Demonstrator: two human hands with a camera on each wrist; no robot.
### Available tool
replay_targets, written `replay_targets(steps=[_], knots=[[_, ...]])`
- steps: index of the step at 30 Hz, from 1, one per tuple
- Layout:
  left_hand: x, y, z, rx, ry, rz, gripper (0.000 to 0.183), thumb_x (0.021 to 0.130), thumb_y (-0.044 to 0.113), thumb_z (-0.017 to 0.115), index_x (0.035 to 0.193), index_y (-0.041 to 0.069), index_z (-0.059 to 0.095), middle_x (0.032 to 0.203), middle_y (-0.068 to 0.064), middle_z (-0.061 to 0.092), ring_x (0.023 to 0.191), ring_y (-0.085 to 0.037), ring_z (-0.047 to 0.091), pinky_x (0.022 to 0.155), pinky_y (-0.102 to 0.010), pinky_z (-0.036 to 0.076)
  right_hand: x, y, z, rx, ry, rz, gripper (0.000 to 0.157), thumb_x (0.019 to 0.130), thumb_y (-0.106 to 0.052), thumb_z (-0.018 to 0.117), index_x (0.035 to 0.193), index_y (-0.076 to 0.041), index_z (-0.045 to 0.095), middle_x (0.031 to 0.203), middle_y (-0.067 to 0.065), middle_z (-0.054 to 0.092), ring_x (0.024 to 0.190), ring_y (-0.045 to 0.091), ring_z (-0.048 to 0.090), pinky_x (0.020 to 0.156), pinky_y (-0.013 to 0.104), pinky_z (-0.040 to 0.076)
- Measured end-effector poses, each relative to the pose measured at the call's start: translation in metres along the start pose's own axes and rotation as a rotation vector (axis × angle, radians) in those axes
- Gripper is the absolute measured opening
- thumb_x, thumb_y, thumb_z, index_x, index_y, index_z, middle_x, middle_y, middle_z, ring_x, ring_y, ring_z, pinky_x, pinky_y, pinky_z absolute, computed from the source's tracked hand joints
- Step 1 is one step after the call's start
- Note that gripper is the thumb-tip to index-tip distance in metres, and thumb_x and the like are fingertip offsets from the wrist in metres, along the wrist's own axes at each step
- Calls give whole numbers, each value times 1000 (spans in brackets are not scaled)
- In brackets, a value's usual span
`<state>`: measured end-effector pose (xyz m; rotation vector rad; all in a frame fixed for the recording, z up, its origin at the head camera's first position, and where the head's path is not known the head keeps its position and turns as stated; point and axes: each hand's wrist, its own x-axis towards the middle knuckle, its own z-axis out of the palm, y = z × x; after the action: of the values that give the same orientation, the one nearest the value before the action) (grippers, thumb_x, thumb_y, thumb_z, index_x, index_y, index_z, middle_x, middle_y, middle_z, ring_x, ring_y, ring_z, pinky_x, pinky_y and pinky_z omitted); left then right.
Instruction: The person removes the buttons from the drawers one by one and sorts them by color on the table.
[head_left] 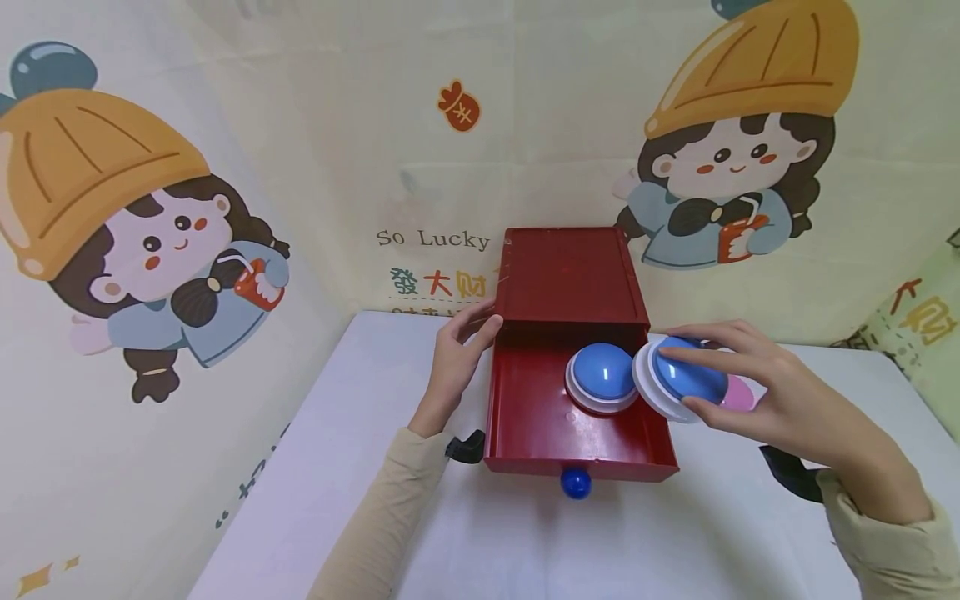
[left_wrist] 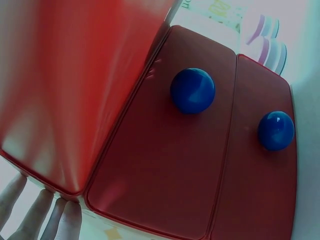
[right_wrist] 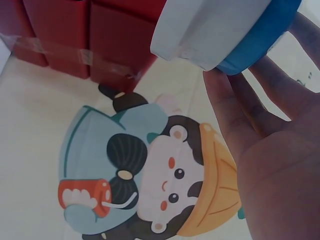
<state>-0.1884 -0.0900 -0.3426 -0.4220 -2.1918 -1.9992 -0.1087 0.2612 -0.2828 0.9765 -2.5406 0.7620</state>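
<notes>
A red drawer cabinet (head_left: 573, 275) stands on the table with its top drawer (head_left: 528, 417) pulled out. Inside that drawer lies a round push button (head_left: 602, 372) with a blue dome and white base. My right hand (head_left: 780, 387) grips a second blue push button (head_left: 693, 375), tilted, at the drawer's right wall; the right wrist view shows its white underside (right_wrist: 205, 30). My left hand (head_left: 461, 358) rests against the cabinet's left side, its fingertips (left_wrist: 70, 220) touching the side edge in the left wrist view.
A pink round thing (head_left: 738, 393) sits on the table, partly hidden behind my right hand. Blue knobs (left_wrist: 192, 91) mark the cabinet's drawer fronts. Pale round objects (left_wrist: 272, 52) stand beyond the cabinet in the left wrist view. A printed cloth (head_left: 420, 167) hangs behind.
</notes>
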Motion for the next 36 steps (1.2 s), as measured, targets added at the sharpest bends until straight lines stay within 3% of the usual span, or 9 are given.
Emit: replay_targets(steps=[7, 17, 24, 30, 36], knots=[[0, 0, 0, 3, 2, -8, 42, 98, 23, 63, 138, 11, 58, 133, -9, 61, 122, -30, 57, 96, -35, 55, -5, 4, 2, -17, 4, 39, 76, 64, -6, 92, 132, -27, 65, 137, -1, 56, 127, -2, 38, 79, 6, 49], [1, 1, 0, 8, 4, 12, 42, 97, 20, 64, 137, 8, 58, 131, -11, 62, 121, -28, 58, 95, -35, 56, -13, 10, 2, -3, 29, 48, 74, 64, -2, 90, 130, -24, 66, 136, 2, 56, 125, 0, 40, 82, 1, 44], [12, -29, -3, 24, 23, 49, 39, 95, 31, 67, 133, 27, 62, 128, 4, 64, 117, -16, 60, 94, -36, 56, -18, 13, 4, 3, 45, 62, 73, 63, -1, 90, 128, -23, 68, 135, 2, 57, 125, 0, 41, 83, 0, 43], [13, -25, -4, 28, 19, 41, 40, 95, 28, 67, 134, 21, 62, 128, -3, 65, 117, -21, 61, 95, -37, 56, -22, 16, 4, 2, 50, 139, 72, 64, -5, 91, 129, -26, 67, 135, 2, 57, 121, -2, 40, 78, 0, 44], [16, -22, -6, 19, 0, 17, 38, 95, 26, 68, 133, 24, 65, 126, -2, 65, 115, -18, 63, 92, -33, 57, -25, 20, 4, 17, 52, 173, 70, 65, -5, 91, 128, -24, 68, 135, 5, 56, 119, -3, 38, 72, 2, 46]])
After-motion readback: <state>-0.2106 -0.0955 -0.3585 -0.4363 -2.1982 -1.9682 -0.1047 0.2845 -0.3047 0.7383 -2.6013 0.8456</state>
